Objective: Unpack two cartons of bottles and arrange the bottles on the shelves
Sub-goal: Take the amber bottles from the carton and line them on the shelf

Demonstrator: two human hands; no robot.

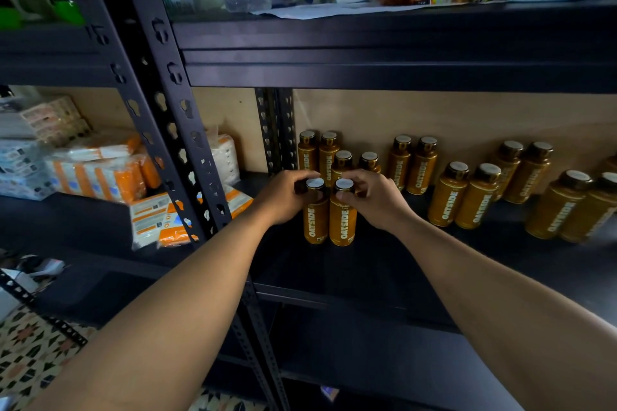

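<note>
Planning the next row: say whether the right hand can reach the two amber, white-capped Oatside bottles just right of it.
Probably yes: the right hand grips a front amber bottle, yet nothing stands between it and that pair.

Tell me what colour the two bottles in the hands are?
Golden-brown cylindrical bottles with white lettering; the head view shows them best.

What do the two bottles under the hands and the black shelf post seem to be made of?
The left bottle and right bottle: probably plastic under a glossy golden-brown printed sleeve, going by the soft sheen; glass is possible. The shelf post: painted metal, matt black, with punched keyhole slots.
</note>
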